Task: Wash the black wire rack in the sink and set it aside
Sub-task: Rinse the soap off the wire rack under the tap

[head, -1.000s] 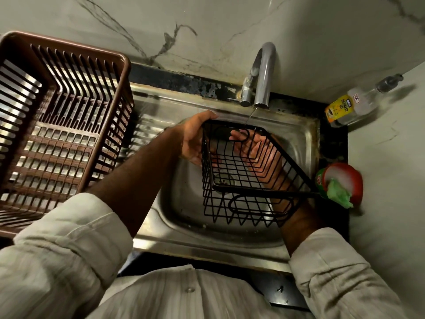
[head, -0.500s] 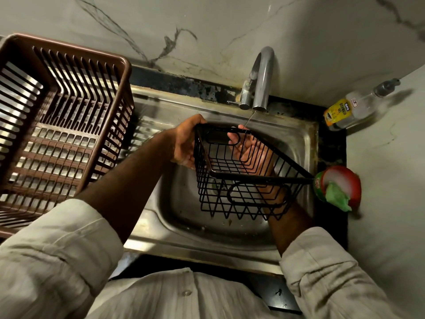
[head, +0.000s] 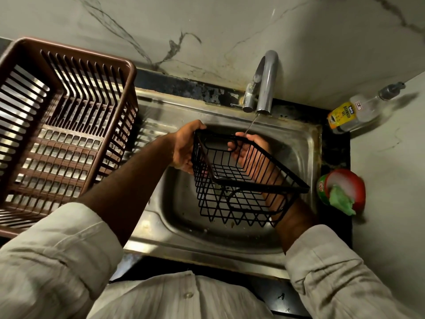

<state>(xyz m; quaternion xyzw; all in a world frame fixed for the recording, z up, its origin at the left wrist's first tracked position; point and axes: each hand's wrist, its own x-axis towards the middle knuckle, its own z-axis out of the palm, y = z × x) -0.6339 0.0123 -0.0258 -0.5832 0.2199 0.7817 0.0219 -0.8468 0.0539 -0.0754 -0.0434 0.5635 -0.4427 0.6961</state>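
The black wire rack [head: 243, 180] is a rectangular, open-topped basket of thin grid wires with a thicker rim. It is held tilted above the basin of the steel sink [head: 299, 140], clear of the sink's bottom and toward its right side.

You stand before a pale marble-veined wall [head: 230, 31], dark veins branching across it, a black countertop strip [head: 184, 85] at its foot, a brown slatted plastic basket [head: 80, 51] at your left, dim yellowish light

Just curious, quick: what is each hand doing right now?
Left hand: grips the black wire rack.
Right hand: fingers curled over the rack's far rim.
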